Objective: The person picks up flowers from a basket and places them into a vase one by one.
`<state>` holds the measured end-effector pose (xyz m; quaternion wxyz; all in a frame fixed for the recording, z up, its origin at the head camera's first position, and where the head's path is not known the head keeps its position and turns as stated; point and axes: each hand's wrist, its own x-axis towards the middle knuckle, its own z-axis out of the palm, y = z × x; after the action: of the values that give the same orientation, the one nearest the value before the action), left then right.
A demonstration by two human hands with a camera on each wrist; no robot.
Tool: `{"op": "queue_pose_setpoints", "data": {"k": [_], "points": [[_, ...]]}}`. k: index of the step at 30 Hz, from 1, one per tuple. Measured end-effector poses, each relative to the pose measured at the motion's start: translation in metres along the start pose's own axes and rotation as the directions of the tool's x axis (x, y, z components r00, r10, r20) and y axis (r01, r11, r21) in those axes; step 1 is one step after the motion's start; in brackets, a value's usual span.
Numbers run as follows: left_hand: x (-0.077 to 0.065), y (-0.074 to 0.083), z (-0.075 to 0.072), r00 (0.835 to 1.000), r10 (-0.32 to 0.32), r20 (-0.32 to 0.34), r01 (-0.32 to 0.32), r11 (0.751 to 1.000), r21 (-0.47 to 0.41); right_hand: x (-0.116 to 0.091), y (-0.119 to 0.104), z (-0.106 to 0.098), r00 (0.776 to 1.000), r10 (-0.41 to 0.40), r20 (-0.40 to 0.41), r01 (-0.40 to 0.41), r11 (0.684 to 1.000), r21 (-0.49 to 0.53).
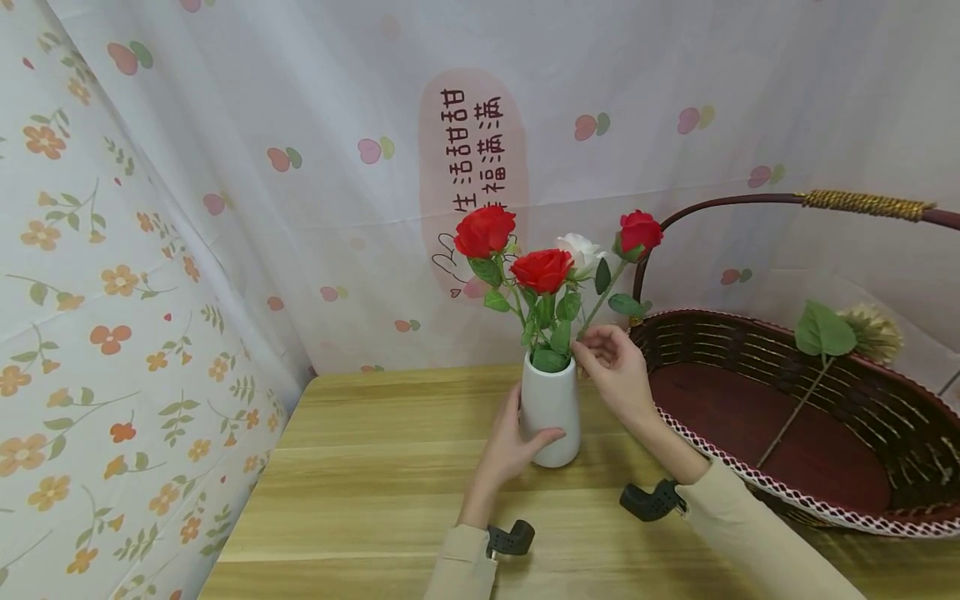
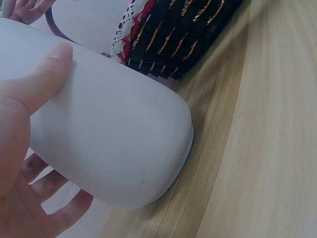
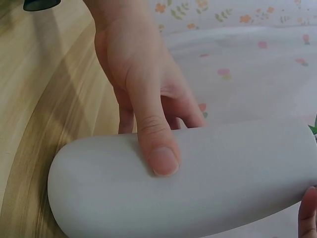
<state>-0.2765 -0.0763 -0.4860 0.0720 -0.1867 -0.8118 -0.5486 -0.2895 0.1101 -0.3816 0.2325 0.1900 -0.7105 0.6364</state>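
A white vase (image 1: 551,417) stands on the wooden table. My left hand (image 1: 508,448) grips its side, the thumb (image 2: 47,77) lying across the front and the fingers behind. Out of its mouth rise two red roses (image 1: 542,271) and a white rose (image 1: 581,254), with green leaves. My right hand (image 1: 618,371) pinches the stem of another red rose (image 1: 640,235) beside the vase's rim; this bloom leans to the right. The stem's lower end is hidden by the hand and leaves. In the right wrist view, only right fingertips (image 3: 308,213) show by the rim.
To the right stands a dark woven basket (image 1: 750,492) with a white lace edge and an arched handle (image 1: 862,204). A pale flower (image 1: 870,333) with a leafy stem leans in it. A patterned curtain (image 1: 345,250) hangs behind the wooden table (image 1: 360,483).
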Motion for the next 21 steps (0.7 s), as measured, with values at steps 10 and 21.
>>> {"op": "queue_pose_setpoints", "data": {"k": [10, 21], "points": [[0.000, 0.001, 0.000, 1.000, 0.006, -0.005, -0.006, 1.000, 0.002, -0.004, -0.001, -0.003, 1.000, 0.010, 0.017, -0.010, 1.000, 0.025], [0.000, 0.002, -0.001, 1.000, -0.004, -0.008, 0.004, 1.000, 0.010, -0.009, -0.001, -0.016, 1.000, 0.009, 0.020, -0.009, 1.000, 0.027]]}}
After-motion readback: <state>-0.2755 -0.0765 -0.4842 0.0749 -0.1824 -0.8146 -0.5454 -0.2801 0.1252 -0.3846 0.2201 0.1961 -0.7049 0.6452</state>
